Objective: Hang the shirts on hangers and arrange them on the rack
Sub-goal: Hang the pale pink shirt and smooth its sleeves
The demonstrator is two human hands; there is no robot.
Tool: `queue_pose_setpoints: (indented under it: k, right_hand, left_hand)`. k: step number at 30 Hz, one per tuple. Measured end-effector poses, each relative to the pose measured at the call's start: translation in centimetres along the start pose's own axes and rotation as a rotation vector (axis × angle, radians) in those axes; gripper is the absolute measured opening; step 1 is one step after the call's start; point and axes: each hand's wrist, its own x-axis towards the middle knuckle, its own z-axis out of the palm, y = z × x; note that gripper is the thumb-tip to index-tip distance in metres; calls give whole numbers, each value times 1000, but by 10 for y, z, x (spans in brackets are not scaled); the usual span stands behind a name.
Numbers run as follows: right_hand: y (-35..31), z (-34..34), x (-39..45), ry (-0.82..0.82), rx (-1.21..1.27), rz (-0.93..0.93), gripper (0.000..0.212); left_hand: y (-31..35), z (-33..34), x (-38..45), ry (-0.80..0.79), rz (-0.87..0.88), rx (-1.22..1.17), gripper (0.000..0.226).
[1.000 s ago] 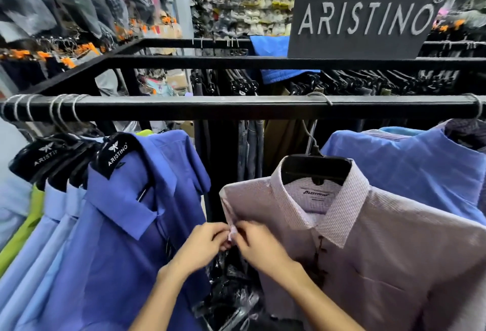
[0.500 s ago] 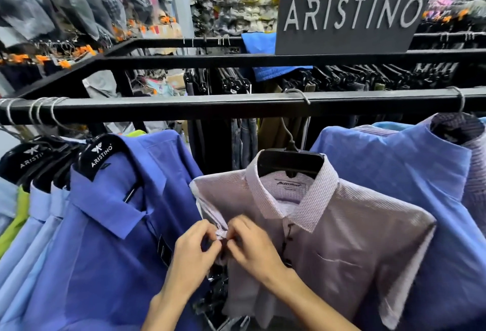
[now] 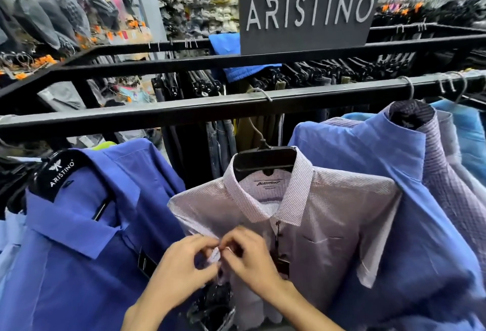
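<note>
A pale lilac short-sleeved shirt [image 3: 331,215] hangs on a black hanger [image 3: 265,161] whose wire hook sits over the black rack rail [image 3: 184,109]. My left hand [image 3: 181,270] and my right hand [image 3: 249,259] meet at the shirt's front edge below the collar, both pinching a small bit of its white fabric between fingertips. A royal blue shirt [image 3: 86,238] on an ARISTINO hanger hangs to the left. Another blue shirt [image 3: 381,173] hangs to the right, partly over the lilac one's shoulder.
A dark ARISTINO sign [image 3: 310,7] stands on the rack's upper bar. Dark trousers [image 3: 200,86] hang on the inner rails behind. Several more shirts [image 3: 452,152] crowd the right end. Crumpled black plastic [image 3: 213,304] lies below my hands. Packed goods line the shop wall at the back left.
The lilac shirt and its hanger have shifted left along the rail and turned more square to me. My hands stay together at its front edge, now lower under the collar.
</note>
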Motion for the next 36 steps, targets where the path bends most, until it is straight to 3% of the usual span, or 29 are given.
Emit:
queue_pose_setpoints:
  k: [7,11,18,23,29,33,36]
  right_hand:
    - [-23,3,1,-134,242,140,16]
    - [-26,6,6,-104,148,84,10]
    - [-39,25,9,34,50,-13,16]
    - [-46,29,14,-69,89,13,19]
    - [-47,30,17,-203,134,68,15]
    - [-36,26,9,-324,109,70,24]
    - [-24,24,8,-288,62,64,20]
  left_hand:
    - [6,-1,4,231,-22,-47,42]
    - [13,-6,0,299,-147,-23,40]
    - [11,-22,-12,192,-212,141,33]
    - [12,-30,-19,311,-202,-65,42]
    - [13,-32,-18,379,-292,-211,32]
    - [14,-30,-17,391,-351,-258,29]
    - [22,-32,-15,408,-415,-343,24]
